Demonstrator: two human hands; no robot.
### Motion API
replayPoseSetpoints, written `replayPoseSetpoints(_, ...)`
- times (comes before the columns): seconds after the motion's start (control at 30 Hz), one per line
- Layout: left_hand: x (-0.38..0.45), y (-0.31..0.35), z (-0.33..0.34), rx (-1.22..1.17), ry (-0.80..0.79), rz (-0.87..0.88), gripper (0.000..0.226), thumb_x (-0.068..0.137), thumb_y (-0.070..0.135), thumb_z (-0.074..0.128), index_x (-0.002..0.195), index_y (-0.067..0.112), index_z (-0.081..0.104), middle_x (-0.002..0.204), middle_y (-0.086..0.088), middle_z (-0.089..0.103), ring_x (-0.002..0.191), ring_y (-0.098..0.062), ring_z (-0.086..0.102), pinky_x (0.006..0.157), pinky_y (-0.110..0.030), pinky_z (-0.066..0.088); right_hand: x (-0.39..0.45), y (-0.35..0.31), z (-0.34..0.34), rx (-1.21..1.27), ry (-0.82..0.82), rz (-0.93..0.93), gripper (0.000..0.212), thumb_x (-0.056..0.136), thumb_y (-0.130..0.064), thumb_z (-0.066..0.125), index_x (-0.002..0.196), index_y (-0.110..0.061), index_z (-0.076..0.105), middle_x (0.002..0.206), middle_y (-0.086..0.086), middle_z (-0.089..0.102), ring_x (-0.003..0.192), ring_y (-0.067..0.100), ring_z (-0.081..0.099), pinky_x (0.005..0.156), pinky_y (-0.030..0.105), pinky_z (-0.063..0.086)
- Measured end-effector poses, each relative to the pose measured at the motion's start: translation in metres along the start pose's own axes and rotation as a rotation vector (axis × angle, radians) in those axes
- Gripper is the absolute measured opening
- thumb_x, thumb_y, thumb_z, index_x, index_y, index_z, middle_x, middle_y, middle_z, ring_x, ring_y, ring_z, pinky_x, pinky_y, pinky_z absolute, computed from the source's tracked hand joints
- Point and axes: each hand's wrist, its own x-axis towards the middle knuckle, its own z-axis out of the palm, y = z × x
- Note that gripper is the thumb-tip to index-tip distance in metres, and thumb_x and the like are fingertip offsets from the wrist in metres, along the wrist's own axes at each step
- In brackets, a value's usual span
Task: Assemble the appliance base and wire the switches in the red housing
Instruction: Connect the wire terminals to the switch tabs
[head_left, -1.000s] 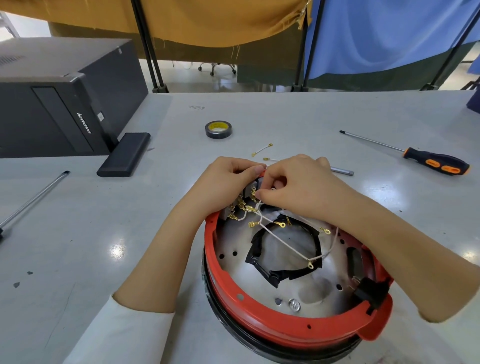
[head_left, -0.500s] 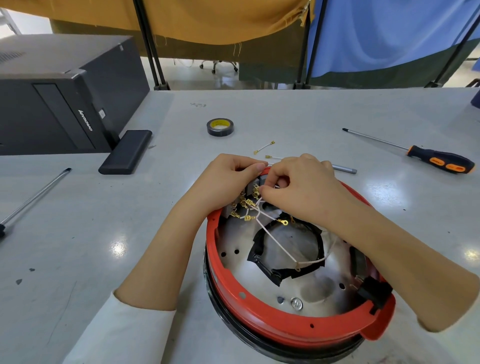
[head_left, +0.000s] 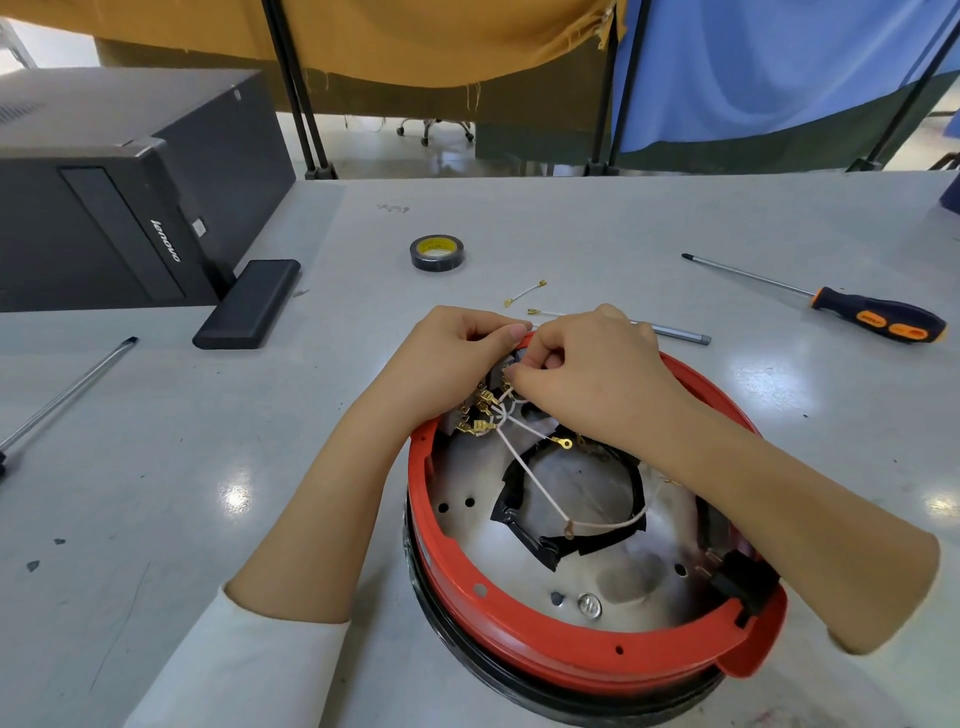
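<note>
- One red housing (head_left: 545, 644) sits upside down on the table (head_left: 156, 441) at 6 o'clock of my view, steel base plate inside; the switches (head_left: 498, 374) sit against its far wall at 12 o'clock
- Two hands meet there: my left hand (head_left: 457, 358) curls over the rim and steadies the switch block, my right hand (head_left: 587, 374) has thumb and forefinger pinched together on a white wire (head_left: 540, 493) end at a switch tab
- I judge I'm mid-wiring: next, a small straight push to seat that terminal, left hand bracing
- Two screwdrivers: orange-handled one (head_left: 878, 322) at 2 o'clock, another's shaft (head_left: 67, 395) at 9 o'clock
- One tape roll (head_left: 435, 252) at 12 o'clock
- Two spare short leads (head_left: 525, 292) beyond my knuckles
- Brass terminals (head_left: 480, 410) clustered at the switches: too many and too overlapped to count
</note>
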Motion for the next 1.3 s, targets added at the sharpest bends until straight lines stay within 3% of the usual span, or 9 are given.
replayPoseSetpoints(0.1, 0.0, 0.0, 0.0, -0.008, -0.011, 0.002, 0.017, 0.095, 0.035, 0.057, 0.092, 0.043, 0.072, 0.1, -0.02, 0.072, 0.082, -0.028, 0.061, 0.087, -0.047, 0.05, 0.0, 0.0, 0.0, -0.01, -0.004, -0.014, 0.024, 0.081, -0.037, 0.054, 0.058, -0.037, 0.051, 0.059, -0.015, 0.044, 0.089, 0.014, 0.038, 0.08, 0.035, 0.027)
replayPoseSetpoints(0.17, -0.001, 0.0, -0.001, -0.012, -0.017, 0.001, 0.019, 0.094, 0.035, 0.057, 0.088, 0.046, 0.07, 0.104, -0.021, 0.07, 0.085, -0.023, 0.059, 0.093, -0.05, 0.048, -0.002, 0.003, -0.004, 0.01, -0.035, -0.047, 0.026, 0.084, -0.04, 0.055, 0.058, -0.038, 0.051, 0.061, -0.016, 0.045, 0.089, 0.014, 0.038, 0.08, 0.034, 0.028)
replayPoseSetpoints(0.27, 0.0, -0.002, -0.001, -0.018, -0.01, -0.008, 0.016, 0.094, 0.035, 0.058, 0.096, 0.04, 0.073, 0.101, -0.008, 0.074, 0.1, -0.028, 0.067, 0.098, -0.049, 0.048, -0.004, 0.006, -0.01, 0.034, -0.07, -0.086, 0.026, 0.083, -0.043, 0.057, 0.058, -0.038, 0.051, 0.063, -0.016, 0.046, 0.087, 0.013, 0.04, 0.08, 0.034, 0.032)
replayPoseSetpoints(0.47, 0.001, -0.003, -0.002, -0.02, -0.003, -0.003, 0.016, 0.094, 0.035, 0.059, 0.1, 0.036, 0.074, 0.1, -0.003, 0.075, 0.1, -0.02, 0.068, 0.098, -0.046, 0.049, -0.005, 0.005, -0.009, -0.012, -0.05, -0.091, 0.022, 0.081, -0.039, 0.057, 0.06, -0.036, 0.05, 0.063, -0.015, 0.044, 0.084, 0.012, 0.04, 0.078, 0.033, 0.03)
replayPoseSetpoints(0.6, 0.0, -0.002, -0.001, -0.023, -0.02, -0.001, 0.017, 0.094, 0.037, 0.057, 0.101, 0.038, 0.073, 0.104, -0.02, 0.071, 0.104, -0.038, 0.064, 0.096, -0.054, 0.048, -0.005, 0.005, -0.008, -0.019, -0.055, -0.076, 0.022, 0.082, -0.037, 0.057, 0.061, -0.037, 0.05, 0.062, -0.014, 0.043, 0.084, 0.011, 0.038, 0.078, 0.032, 0.026)
replayPoseSetpoints(0.73, 0.0, -0.002, -0.001, -0.025, -0.026, 0.004, 0.018, 0.095, 0.038, 0.056, 0.101, 0.039, 0.073, 0.105, -0.026, 0.068, 0.104, -0.046, 0.061, 0.093, -0.057, 0.049, -0.005, 0.003, -0.008, -0.014, -0.071, -0.061, 0.025, 0.084, -0.033, 0.056, 0.061, -0.037, 0.049, 0.062, -0.013, 0.042, 0.087, 0.013, 0.039, 0.081, 0.034, 0.032)
replayPoseSetpoints(0.97, 0.001, -0.002, 0.0, -0.033, -0.019, 0.01, 0.018, 0.095, 0.038, 0.056, 0.102, 0.037, 0.072, 0.105, -0.024, 0.069, 0.107, -0.044, 0.06, 0.095, -0.057, 0.048, -0.007, 0.0, -0.007, 0.002, -0.07, -0.016, 0.02, 0.087, -0.033, 0.053, 0.067, -0.035, 0.054, 0.062, -0.013, 0.043, 0.087, 0.014, 0.04, 0.081, 0.032, 0.031)
replayPoseSetpoints(1.1, 0.0, -0.002, 0.001, -0.042, -0.004, 0.012, 0.016, 0.094, 0.036, 0.057, 0.094, 0.042, 0.072, 0.104, -0.022, 0.07, 0.107, -0.042, 0.061, 0.095, -0.054, 0.048, -0.007, 0.0, -0.005, -0.006, -0.061, 0.013, 0.026, 0.086, -0.033, 0.053, 0.06, -0.034, 0.053, 0.06, -0.013, 0.044, 0.085, 0.014, 0.041, 0.078, 0.033, 0.027)
replayPoseSetpoints(1.3, 0.001, -0.002, 0.002, -0.04, 0.014, 0.015, 0.018, 0.094, 0.035, 0.058, 0.087, 0.046, 0.07, 0.099, -0.015, 0.073, 0.104, -0.04, 0.062, 0.093, -0.05, 0.049, -0.006, -0.002, 0.002, -0.01, -0.022, 0.046, 0.025, 0.086, -0.036, 0.053, 0.065, -0.026, 0.062, 0.061, -0.011, 0.047, 0.082, 0.016, 0.046, 0.076, 0.034, 0.022)
